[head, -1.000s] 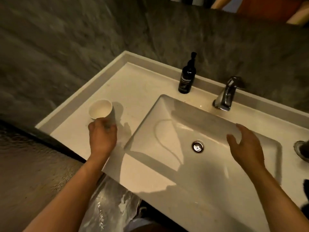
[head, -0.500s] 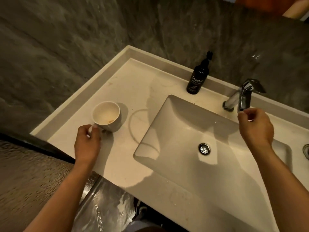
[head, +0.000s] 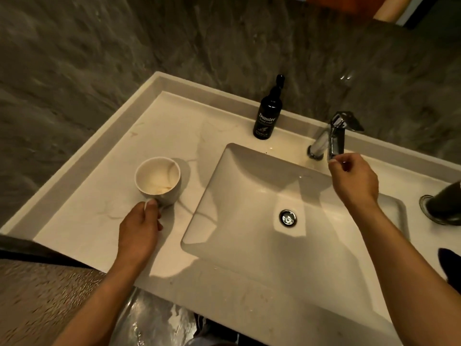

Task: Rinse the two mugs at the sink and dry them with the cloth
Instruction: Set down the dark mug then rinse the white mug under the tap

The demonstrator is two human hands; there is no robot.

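Observation:
A white mug [head: 159, 179] with brownish stains inside stands upright on the pale counter [head: 112, 196], left of the sink basin [head: 249, 221]. My left hand [head: 139, 231] grips the mug's handle at its near side. My right hand [head: 354, 178] reaches over the basin and pinches the end of the chrome tap's lever [head: 335, 143]. No water is running. A dark mug-like vessel [head: 446, 203] stands at the right edge, partly cut off. No cloth is clearly in view.
A black hand-wash bottle [head: 268, 116] stands behind the basin by the raised back ledge. The drain [head: 287, 217] sits mid-basin. A dark object [head: 451, 265] lies at the right edge. Grey stone walls close the back and left.
My right hand rose from over the basin to the tap lever and stays there. My left hand shifted from the mug's side to its handle. The view moved closer.

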